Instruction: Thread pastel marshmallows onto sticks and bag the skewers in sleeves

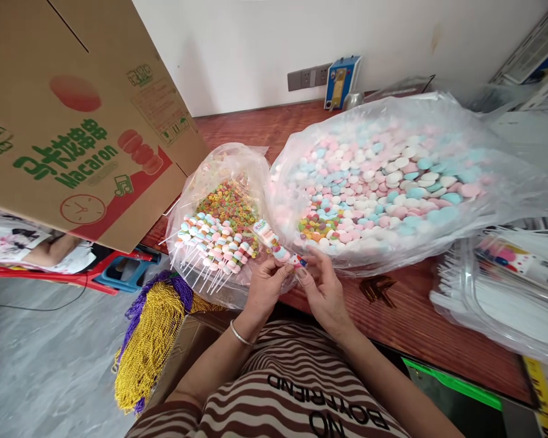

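While left fingers [270, 269] pinch a printed candy packet [281, 253], right fingers [307, 282] slightly parted at its end, hold unclear, candy skewers [215, 242] to their left, pastel candy discs [395, 179] beyond.

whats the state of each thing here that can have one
left hand, pinching one end of the printed packet
right hand, touching the same end
big candy bag, open, well filled
ring-candy bag, open
candy skewers, heaped
bead strands, bunched
cardboard box, open or shut unclear
blue device, upright
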Tool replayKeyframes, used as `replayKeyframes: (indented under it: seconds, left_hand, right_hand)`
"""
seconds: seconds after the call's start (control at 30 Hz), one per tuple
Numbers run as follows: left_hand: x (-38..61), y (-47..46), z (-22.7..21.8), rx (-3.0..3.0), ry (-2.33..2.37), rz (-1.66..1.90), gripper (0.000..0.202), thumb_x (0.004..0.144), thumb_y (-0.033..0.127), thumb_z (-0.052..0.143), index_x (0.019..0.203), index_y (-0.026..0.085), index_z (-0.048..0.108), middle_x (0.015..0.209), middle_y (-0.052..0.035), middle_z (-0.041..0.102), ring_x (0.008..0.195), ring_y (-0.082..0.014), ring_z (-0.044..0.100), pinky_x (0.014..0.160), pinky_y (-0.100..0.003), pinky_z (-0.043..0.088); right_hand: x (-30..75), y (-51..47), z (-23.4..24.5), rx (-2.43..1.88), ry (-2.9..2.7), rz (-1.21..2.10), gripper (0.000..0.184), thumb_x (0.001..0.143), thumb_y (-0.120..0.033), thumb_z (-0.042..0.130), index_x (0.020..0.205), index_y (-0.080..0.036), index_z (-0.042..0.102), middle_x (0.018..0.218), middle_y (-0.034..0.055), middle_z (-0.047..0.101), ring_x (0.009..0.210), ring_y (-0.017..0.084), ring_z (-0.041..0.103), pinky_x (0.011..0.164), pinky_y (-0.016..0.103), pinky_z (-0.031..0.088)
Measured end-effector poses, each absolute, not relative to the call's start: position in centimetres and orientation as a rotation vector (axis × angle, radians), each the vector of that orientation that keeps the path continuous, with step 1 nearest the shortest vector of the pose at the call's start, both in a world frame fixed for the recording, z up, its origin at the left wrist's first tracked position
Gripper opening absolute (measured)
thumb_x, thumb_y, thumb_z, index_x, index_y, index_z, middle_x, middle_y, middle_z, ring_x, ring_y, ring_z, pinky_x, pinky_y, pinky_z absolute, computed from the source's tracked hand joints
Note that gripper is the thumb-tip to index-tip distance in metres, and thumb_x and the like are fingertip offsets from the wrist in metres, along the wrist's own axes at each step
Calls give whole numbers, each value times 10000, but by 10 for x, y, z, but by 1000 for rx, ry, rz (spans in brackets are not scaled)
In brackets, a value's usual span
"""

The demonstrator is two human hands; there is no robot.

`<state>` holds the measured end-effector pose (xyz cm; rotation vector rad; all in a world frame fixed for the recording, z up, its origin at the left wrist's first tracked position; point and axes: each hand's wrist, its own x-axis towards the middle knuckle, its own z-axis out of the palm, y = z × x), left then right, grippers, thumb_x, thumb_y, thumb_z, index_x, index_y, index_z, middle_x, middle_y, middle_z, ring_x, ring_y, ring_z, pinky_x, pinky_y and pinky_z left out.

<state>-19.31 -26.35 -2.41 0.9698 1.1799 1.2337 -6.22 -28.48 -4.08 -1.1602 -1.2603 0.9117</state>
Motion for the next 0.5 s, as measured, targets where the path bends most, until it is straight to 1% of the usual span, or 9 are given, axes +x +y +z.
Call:
replayKeyframes:
  seconds: [0.07, 0.1, 0.13, 0.2, 0.27, 0.33, 0.4, 0.43, 0.5]
  left_hand:
    - [-195, -266, -26, 1054, 1173, 1212, 281, 762, 429, 834, 848, 163, 801, 777, -23, 736, 693, -127, 607, 711, -255, 497]
    - [-196, -267, -27, 1101, 1178, 1215, 274, 777, 430, 820, 856, 168, 804, 790, -25, 738, 711, -135, 613, 727, -264, 500]
    - [-197, -268, -27, 1157, 1185, 1223, 264, 783, 426, 815, 852, 172, 805, 803, -28, 740, 735, -145, 621, 747, -274, 504]
    - [-199, -268, -28, 1256, 1179, 1225, 239, 772, 408, 825, 810, 174, 800, 812, -32, 740, 774, -162, 632, 778, -288, 508]
    - [-200, -267, -28, 1236, 1137, 1228, 231, 733, 389, 858, 795, 177, 788, 800, -25, 736, 770, -161, 631, 774, -288, 512]
    - [-200, -264, -28, 1099, 1073, 1257, 314, 643, 375, 918, 853, 187, 780, 802, -11, 735, 746, -150, 629, 749, -279, 516]
    - [-199, -261, -27, 974, 998, 1255, 456, 555, 363, 962, 942, 201, 784, 876, -22, 754, 782, -157, 650, 767, -283, 527]
    - [-199, -260, -26, 945, 949, 1226, 482, 538, 369, 969, 954, 202, 792, 931, -41, 764, 826, -171, 667, 795, -296, 535]
    - [-198, -259, -23, 931, 850, 1126, 421, 562, 402, 956, 901, 195, 815, 1033, -86, 771, 929, -213, 691, 862, -334, 546]
  right_hand:
    - [-64, -282, -39, -1138, -1252, 878, 199, 991, -391, 559, 1040, -215, 639, 947, 47, 695, 829, 179, 642, 771, 313, 526]
    - [-65, -281, -38, -1121, -1233, 887, 198, 994, -389, 554, 955, -218, 645, 866, 31, 676, 800, 175, 623, 754, 308, 515]
    - [-66, -281, -38, -1095, -1201, 926, 216, 995, -398, 555, 909, -220, 643, 791, 13, 646, 740, 163, 596, 703, 296, 501]
    - [-67, -283, -38, -1014, -1106, 1077, 239, 983, -437, 583, 895, -222, 638, 676, -26, 559, 596, 129, 501, 567, 262, 437]
    - [-67, -287, -39, -906, -997, 1262, 271, 963, -484, 617, 888, -224, 626, 597, -62, 455, 497, 97, 383, 465, 233, 336]
    - [-67, -289, -37, -806, -895, 1416, 298, 937, -513, 655, 879, -224, 612, 569, -82, 401, 457, 74, 313, 420, 211, 266]
    - [-66, -290, -34, -725, -803, 1566, 335, 900, -530, 702, 844, -221, 586, 558, -94, 372, 438, 57, 273, 395, 191, 222]
    - [-65, -289, -32, -692, -760, 1650, 355, 873, -535, 731, 835, -220, 573, 557, -102, 360, 430, 47, 248, 383, 181, 200]
    - [-63, -286, -28, -643, -689, 1835, 400, 806, -546, 792, 863, -219, 568, 560, -119, 342, 416, 30, 192, 363, 164, 156]
